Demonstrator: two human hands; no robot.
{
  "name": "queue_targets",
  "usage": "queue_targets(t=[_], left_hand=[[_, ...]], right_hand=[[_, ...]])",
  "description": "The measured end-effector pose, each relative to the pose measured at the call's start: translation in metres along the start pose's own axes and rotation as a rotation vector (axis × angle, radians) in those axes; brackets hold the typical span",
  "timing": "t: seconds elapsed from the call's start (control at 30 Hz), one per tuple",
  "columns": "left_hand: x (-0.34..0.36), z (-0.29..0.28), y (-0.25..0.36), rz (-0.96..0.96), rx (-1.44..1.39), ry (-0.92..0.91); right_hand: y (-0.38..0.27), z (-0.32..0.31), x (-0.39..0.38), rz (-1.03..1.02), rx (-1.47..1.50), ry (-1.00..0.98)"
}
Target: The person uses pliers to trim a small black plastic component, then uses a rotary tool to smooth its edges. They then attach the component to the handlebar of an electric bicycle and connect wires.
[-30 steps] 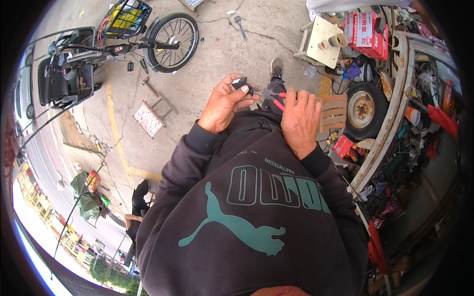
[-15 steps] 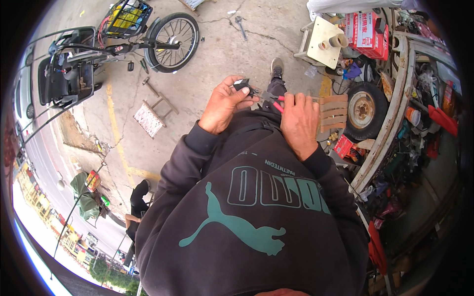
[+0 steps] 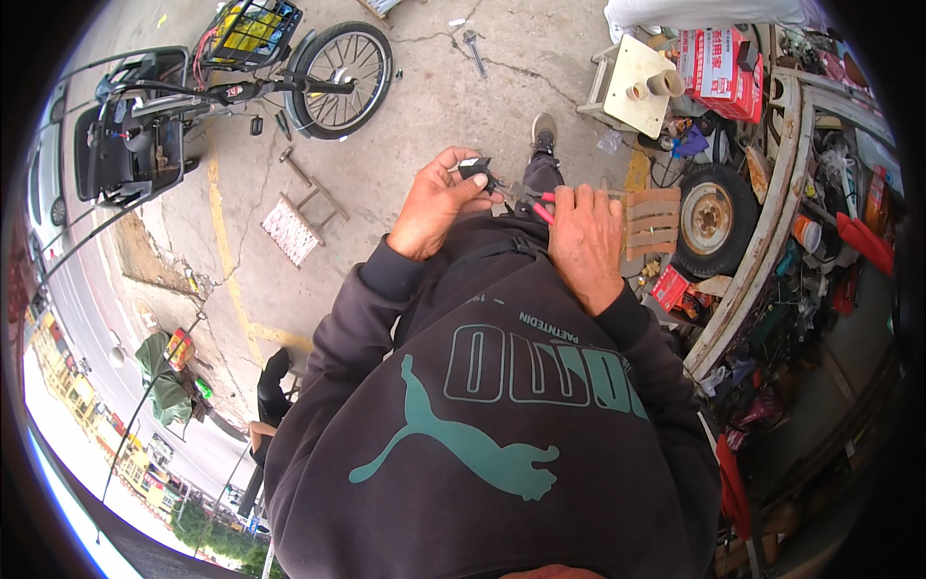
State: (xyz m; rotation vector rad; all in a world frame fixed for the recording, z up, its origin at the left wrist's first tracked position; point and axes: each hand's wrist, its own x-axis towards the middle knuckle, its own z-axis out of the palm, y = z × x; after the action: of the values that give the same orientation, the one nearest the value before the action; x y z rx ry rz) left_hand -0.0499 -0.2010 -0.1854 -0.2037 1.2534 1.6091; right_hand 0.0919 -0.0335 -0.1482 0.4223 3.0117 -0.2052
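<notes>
Between the thumb and fingers of my left hand [image 3: 430, 212] is a small boxy black part [image 3: 473, 168], with thin bits sticking out on its right side that are too small to name. My right hand [image 3: 588, 236] is closed round a pair of pliers [image 3: 544, 208] with red handles. The jaws point left, toward the black part, above my lap. I cannot tell whether the jaws grip anything. Both hands are close together at waist height, palms partly hidden.
A bicycle wheel [image 3: 378, 95] stands at far left, and a wrench [image 3: 475, 54] lies on the concrete. To the left are a hammer [image 3: 294, 166] and a folding stool [image 3: 289, 234]. At right stand a cream stool [image 3: 627, 92], a red box [image 3: 721, 82], a tyre [image 3: 738, 227] and a metal-framed cart.
The pliers have turned slightly, and their jaws have shifted a little beside the black part. My hands keep nearly the same place and both still hold their things.
</notes>
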Motion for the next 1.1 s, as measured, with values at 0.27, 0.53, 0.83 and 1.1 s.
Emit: queue_targets(t=[0.27,0.53,0.83,1.1], left_hand=[[0.0,0.002,-0.001,-0.032,-0.145,-0.027],[0.0,0.003,-0.002,-0.007,-0.05,-0.012],[-0.002,0.004,-0.009,-0.01,-0.053,0.007],[0.001,0.001,-0.015,0.016,-0.031,0.029]], right_hand=[[-0.001,-0.006,0.001,0.02,-0.059,0.026],[-0.001,-0.009,0.001,-0.013,-0.172,0.048],[0.003,-0.005,-0.002,-0.04,-0.143,-0.002],[0.002,0.001,-0.001,-0.031,-0.132,-0.021]])
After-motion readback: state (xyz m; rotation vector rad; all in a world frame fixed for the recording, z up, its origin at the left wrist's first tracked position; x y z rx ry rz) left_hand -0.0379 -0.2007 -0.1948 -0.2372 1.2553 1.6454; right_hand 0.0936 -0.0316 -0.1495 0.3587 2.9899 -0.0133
